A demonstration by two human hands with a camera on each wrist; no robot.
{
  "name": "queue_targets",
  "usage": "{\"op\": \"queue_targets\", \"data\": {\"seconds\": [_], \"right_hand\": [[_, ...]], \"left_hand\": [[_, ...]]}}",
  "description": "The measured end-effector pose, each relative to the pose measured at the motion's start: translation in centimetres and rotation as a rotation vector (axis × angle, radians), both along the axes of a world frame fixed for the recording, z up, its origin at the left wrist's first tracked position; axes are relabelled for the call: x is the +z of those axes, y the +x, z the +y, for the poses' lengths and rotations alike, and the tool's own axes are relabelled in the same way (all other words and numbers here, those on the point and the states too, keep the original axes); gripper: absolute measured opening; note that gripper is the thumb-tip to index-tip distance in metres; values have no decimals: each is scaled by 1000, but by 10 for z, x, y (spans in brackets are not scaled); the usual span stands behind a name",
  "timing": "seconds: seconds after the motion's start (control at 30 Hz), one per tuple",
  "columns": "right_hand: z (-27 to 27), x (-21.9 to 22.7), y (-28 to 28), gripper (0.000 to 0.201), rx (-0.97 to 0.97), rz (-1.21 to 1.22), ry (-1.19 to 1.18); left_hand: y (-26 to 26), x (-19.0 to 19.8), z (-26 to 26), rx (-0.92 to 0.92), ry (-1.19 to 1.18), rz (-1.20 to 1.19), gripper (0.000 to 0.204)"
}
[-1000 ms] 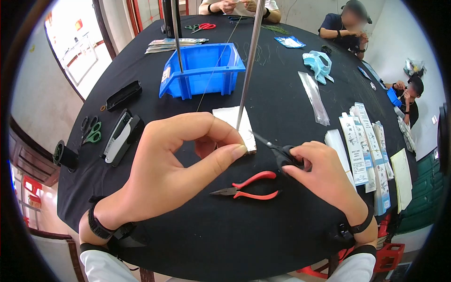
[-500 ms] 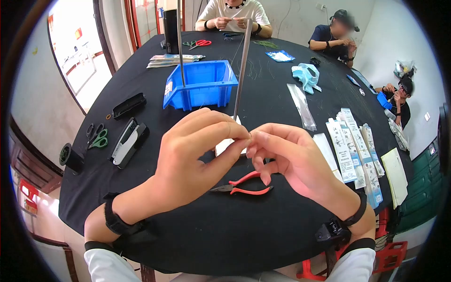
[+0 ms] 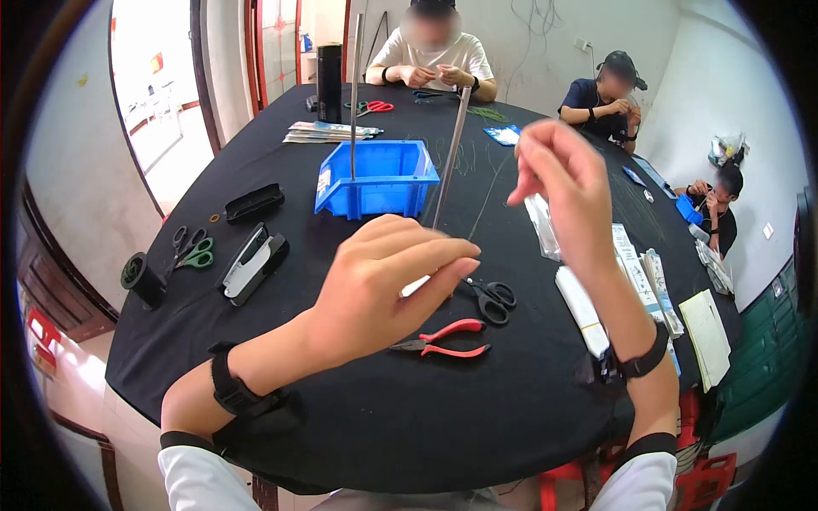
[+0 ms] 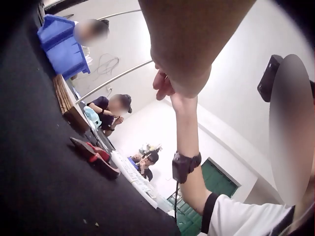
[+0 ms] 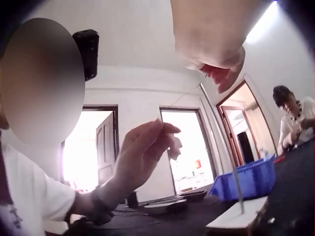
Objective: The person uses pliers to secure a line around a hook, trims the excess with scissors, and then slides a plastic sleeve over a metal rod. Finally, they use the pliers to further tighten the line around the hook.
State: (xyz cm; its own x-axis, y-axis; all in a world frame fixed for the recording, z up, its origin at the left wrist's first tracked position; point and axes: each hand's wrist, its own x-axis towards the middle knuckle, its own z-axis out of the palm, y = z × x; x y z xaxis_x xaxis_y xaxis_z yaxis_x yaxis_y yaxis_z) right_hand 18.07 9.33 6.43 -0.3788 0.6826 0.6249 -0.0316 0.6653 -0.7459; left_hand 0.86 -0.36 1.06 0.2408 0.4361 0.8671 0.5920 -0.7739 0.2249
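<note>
Thread (image 3: 487, 194) runs taut between the left hand (image 3: 400, 281), pinching its lower end above the tabletop (image 3: 341, 409), and the raised right hand (image 3: 558, 183), pinching its upper end. Risk: excess pull may snap it or slip either grip.

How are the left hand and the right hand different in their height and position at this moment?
The left hand stays low, just above the table; the right hand is raised high. The left hand pinches near the black scissors; the right hand pinches above the paper packets. A thin thread runs between both.
</note>
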Motion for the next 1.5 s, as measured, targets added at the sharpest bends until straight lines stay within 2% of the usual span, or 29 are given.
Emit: {"op": "queue_targets", "data": {"seconds": [0.03,0.17,0.23,0.37,0.6,1.0,1.1,1.2,1.3,1.4,1.5], "right_hand": [[6,9,-3,15,-48,-36,86],[30,34,-14,16,-183,-196,407],[32,40,-24,16,-205,-219,468],[26,43,-32,15,-285,-255,528],[26,42,-34,13,-291,-288,538],[35,38,-32,5,-276,-329,874],[36,36,-31,9,-241,-303,872],[27,25,-28,15,-178,-255,515],[11,5,-18,19,-53,-357,174],[1,-25,-10,20,65,-433,168],[-1,-43,-4,22,131,-376,13]], "left_hand": [[2,-1,-2,29,-67,31,10],[11,-15,1,44,2,75,11],[15,-19,3,81,36,81,18],[16,-21,3,113,44,98,29],[19,-32,5,84,-31,89,40],[22,-35,6,57,-53,117,45],[24,-37,7,47,-50,105,44],[25,-39,7,41,-62,96,43],[24,-38,7,62,-78,127,43],[23,-38,9,120,-72,197,46],[25,-36,9,182,-14,245,46]]}}
